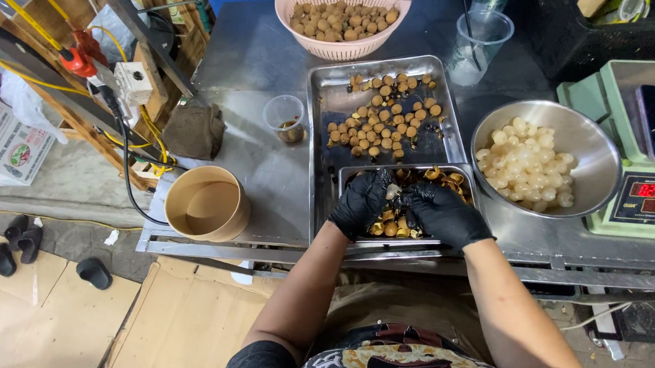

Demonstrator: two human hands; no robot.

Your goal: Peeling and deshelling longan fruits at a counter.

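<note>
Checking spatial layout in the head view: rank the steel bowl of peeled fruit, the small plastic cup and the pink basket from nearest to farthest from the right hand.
From the right hand:
1. Steel bowl of peeled fruit, just to its right.
2. Small plastic cup, up and to the left, beside the tray.
3. Pink basket, at the table's far edge.

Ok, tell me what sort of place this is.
Probably a small food stall or fruit-prep station: a steel worktable, a weighing scale, and a pink basket of brown fruit beside a bowl of peeled ones.
</note>
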